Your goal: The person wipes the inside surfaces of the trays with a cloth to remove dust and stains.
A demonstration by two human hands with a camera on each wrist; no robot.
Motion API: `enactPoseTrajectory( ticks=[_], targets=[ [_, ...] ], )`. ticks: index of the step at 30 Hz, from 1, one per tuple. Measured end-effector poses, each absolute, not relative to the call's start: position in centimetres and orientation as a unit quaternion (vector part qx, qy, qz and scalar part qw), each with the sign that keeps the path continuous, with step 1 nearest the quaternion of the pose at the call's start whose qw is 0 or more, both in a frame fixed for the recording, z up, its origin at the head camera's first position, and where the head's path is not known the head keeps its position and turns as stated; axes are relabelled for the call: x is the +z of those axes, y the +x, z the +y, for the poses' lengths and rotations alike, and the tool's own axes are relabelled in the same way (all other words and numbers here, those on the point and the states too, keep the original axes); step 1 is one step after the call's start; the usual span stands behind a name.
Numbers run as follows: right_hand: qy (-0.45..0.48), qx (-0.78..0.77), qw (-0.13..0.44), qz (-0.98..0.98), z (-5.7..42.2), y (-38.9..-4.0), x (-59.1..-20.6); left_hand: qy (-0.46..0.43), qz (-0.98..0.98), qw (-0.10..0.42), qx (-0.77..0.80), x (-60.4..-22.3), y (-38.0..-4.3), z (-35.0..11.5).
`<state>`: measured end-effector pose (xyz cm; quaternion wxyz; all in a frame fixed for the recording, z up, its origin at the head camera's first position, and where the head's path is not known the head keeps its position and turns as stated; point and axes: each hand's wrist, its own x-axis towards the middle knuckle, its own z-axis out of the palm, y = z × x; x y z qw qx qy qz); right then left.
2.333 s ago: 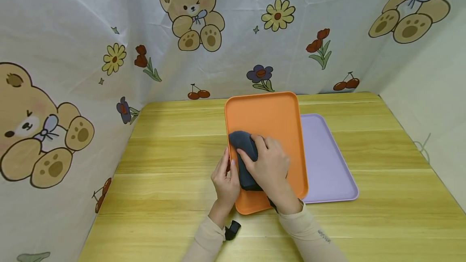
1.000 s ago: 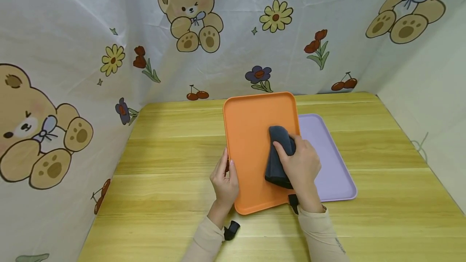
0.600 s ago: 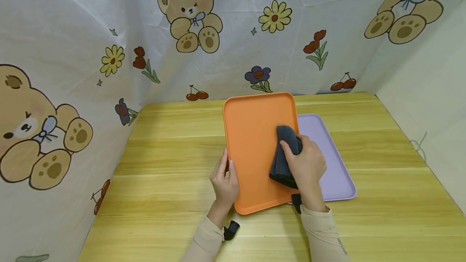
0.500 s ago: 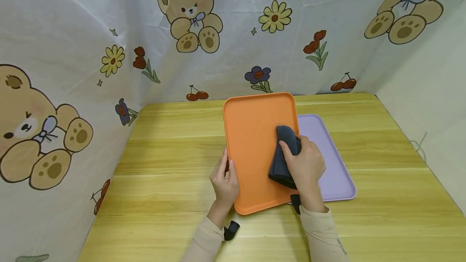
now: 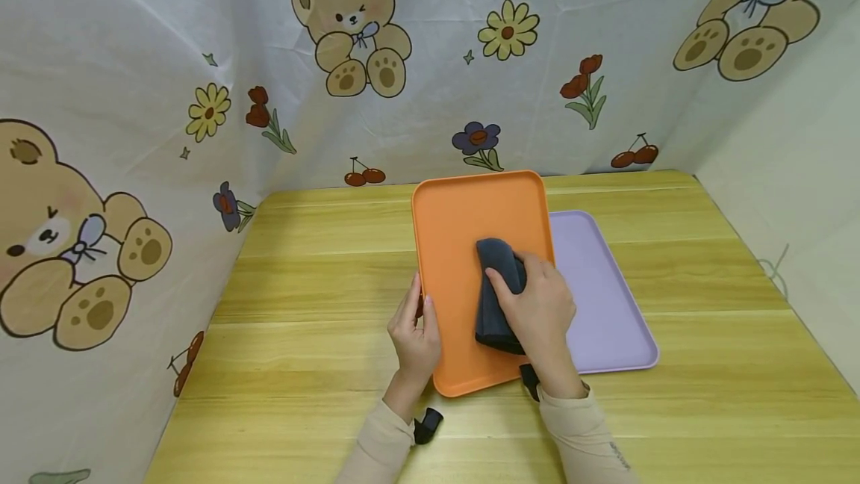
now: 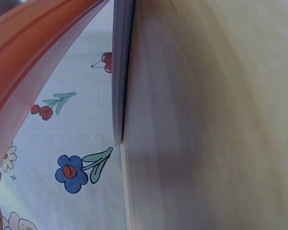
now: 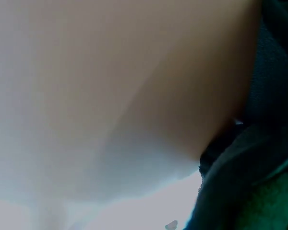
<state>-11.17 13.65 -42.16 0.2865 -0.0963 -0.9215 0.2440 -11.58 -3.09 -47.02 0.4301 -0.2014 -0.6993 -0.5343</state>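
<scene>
A person in long beige sleeves (image 5: 586, 432) works at a light wooden table (image 5: 302, 282) with a rectangular, shallow-rimmed orange tray (image 5: 453, 245) held up at a tilt near the middle of the scene. The left hand (image 5: 418, 334) clamps the tray by its left edge, toward the near end, thumb at the rim in front and the other fingers partly hidden behind. The right hand (image 5: 540, 308) grips a folded dark blue-grey cloth (image 5: 496, 290), thumb across its top, against the tray's inner face, right of centre and nearer the near end. The cloth stands lengthwise, its far end bent over in a rounded fold.

To the right, a rectangular lavender tray (image 5: 608, 297) rests flat on the table, its left part hidden by the orange one. Small black fittings (image 5: 428, 426) show at both wrists. On the far side and the left hangs a white sheet (image 5: 430, 110) printed with winking bears, flowers and cherries; a plain pale surface (image 5: 793, 155) rises at right. The right wrist view is largely a blur, with dark fabric at its right edge.
</scene>
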Motion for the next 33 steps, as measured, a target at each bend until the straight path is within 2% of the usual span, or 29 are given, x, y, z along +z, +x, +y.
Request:
enactPoseTrajectory(
  ticks=[22, 33],
  targets=[
    [0.057, 0.191, 0.339, -0.92, 9.3, -9.9, -41.6, -0.195, -0.703, 0.442, -0.522, -47.5, -11.7, -3.2],
    [0.072, 0.203, 0.345, -0.914, 8.9, -9.6, -42.2, -0.193, -0.704, 0.449, -0.516, -47.5, -11.7, -3.2]
  ],
)
